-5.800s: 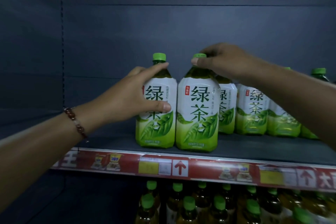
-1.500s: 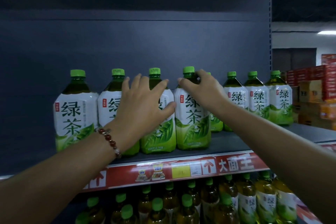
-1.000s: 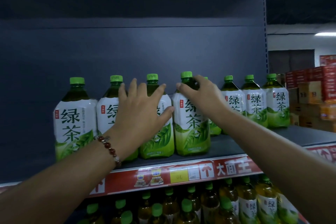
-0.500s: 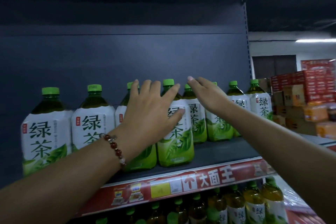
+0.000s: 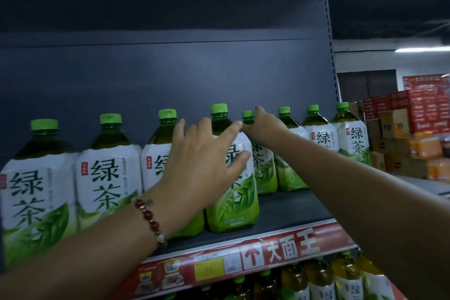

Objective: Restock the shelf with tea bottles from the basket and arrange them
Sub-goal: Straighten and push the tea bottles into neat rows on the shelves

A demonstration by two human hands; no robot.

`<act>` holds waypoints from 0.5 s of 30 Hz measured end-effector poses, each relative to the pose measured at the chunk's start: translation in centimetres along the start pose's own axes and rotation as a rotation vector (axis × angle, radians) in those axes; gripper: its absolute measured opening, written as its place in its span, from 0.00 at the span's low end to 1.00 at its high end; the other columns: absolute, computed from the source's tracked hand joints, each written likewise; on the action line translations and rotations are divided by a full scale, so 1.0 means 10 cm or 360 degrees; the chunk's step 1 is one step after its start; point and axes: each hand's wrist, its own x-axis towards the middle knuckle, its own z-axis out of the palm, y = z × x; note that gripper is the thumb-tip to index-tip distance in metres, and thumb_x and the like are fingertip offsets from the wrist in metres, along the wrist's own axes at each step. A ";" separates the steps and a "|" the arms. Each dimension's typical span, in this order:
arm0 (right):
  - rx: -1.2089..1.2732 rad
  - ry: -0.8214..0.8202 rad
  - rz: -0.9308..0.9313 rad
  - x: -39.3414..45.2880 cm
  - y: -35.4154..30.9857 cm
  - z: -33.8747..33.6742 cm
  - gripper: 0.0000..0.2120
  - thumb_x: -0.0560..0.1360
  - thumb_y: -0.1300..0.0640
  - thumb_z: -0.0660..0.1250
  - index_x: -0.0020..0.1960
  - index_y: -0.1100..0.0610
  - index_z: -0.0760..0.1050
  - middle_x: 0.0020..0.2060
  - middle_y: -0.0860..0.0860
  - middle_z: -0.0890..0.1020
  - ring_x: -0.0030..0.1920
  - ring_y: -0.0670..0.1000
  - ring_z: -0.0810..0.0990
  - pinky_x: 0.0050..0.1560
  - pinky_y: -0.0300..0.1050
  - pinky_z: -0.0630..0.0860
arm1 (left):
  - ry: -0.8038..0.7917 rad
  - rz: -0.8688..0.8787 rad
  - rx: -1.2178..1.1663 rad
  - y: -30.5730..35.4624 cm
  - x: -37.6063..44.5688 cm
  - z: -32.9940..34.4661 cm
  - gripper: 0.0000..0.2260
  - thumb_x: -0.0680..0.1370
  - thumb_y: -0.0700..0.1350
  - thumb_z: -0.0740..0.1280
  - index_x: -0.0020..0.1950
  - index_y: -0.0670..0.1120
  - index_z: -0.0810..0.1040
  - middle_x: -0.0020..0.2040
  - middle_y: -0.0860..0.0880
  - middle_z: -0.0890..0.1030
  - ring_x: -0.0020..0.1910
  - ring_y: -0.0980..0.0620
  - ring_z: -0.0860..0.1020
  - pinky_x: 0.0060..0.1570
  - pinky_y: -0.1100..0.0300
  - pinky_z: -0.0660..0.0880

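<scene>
Head view | left hand (image 5: 204, 168) fingers spread flat on upright front bottle (image 5: 233, 192), cap up | right hand (image 5: 264, 124) pinches neck of upright bottle behind (image 5: 264, 168)

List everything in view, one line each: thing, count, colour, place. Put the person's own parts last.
tea bottles: eight seen, green caps, white-green labels, upright on the shelf.
shelf: one, dark grey, centre.
price strip: one, red, along the front edge.
lower bottles: several, amber, below.
cartons: stacked, red and brown, far right.
bracelet: one, red beads, left wrist.
left hand: fingers spread against a front bottle.
right hand: gripping a rear bottle's neck.
</scene>
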 end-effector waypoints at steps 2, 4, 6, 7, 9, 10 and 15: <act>-0.0161 0.0010 0.0037 0.06 -0.02 0.07 0.35 0.76 0.36 0.60 0.72 0.60 0.63 0.64 0.59 0.75 0.64 0.61 0.75 0.53 0.52 0.73 | 0.0031 -0.0006 -0.0011 0.01 0.00 0.01 0.29 0.78 0.66 0.48 0.76 0.58 0.67 0.59 0.41 0.78 0.58 0.42 0.77 0.71 0.39 0.60; -0.0357 0.0016 -0.0071 0.11 -0.01 0.15 0.29 0.74 0.38 0.57 0.65 0.59 0.70 0.60 0.58 0.78 0.59 0.61 0.77 0.46 0.51 0.72 | 0.0050 -0.0012 -0.0028 0.01 0.00 0.02 0.29 0.78 0.66 0.49 0.76 0.58 0.68 0.58 0.42 0.78 0.57 0.42 0.77 0.71 0.39 0.61; -0.0442 0.0011 -0.0139 0.16 0.01 0.20 0.23 0.73 0.43 0.57 0.57 0.59 0.75 0.53 0.57 0.81 0.53 0.59 0.79 0.42 0.49 0.70 | 0.0067 -0.0017 -0.0044 0.01 0.00 0.04 0.28 0.78 0.65 0.50 0.75 0.58 0.68 0.58 0.42 0.78 0.57 0.42 0.77 0.71 0.39 0.61; -0.0434 0.0010 -0.0138 0.18 0.03 0.20 0.21 0.73 0.43 0.58 0.54 0.59 0.75 0.51 0.56 0.81 0.52 0.59 0.79 0.41 0.49 0.70 | 0.0076 -0.0017 -0.0048 0.01 0.00 0.05 0.28 0.78 0.65 0.50 0.75 0.57 0.68 0.57 0.41 0.78 0.56 0.42 0.78 0.71 0.39 0.62; -0.0353 0.0019 -0.0086 0.17 0.03 0.15 0.21 0.73 0.41 0.60 0.50 0.58 0.75 0.48 0.55 0.80 0.49 0.58 0.78 0.41 0.48 0.70 | 0.0095 -0.0019 -0.0051 0.01 0.00 0.06 0.28 0.78 0.65 0.51 0.75 0.57 0.70 0.56 0.41 0.78 0.55 0.41 0.78 0.69 0.39 0.64; -0.0306 0.0025 -0.0057 0.16 0.03 0.13 0.21 0.73 0.39 0.61 0.47 0.58 0.75 0.46 0.55 0.79 0.48 0.57 0.77 0.41 0.47 0.70 | 0.0101 -0.0020 -0.0051 0.00 0.00 0.06 0.28 0.78 0.65 0.51 0.74 0.56 0.70 0.56 0.40 0.78 0.55 0.40 0.78 0.68 0.40 0.65; -0.0256 -0.0018 -0.0043 0.13 -0.01 0.04 0.24 0.71 0.34 0.63 0.42 0.57 0.72 0.39 0.53 0.76 0.42 0.55 0.75 0.34 0.44 0.66 | 0.0097 -0.0034 -0.0046 0.01 -0.01 0.05 0.27 0.78 0.64 0.53 0.75 0.56 0.69 0.57 0.40 0.78 0.55 0.40 0.77 0.65 0.41 0.66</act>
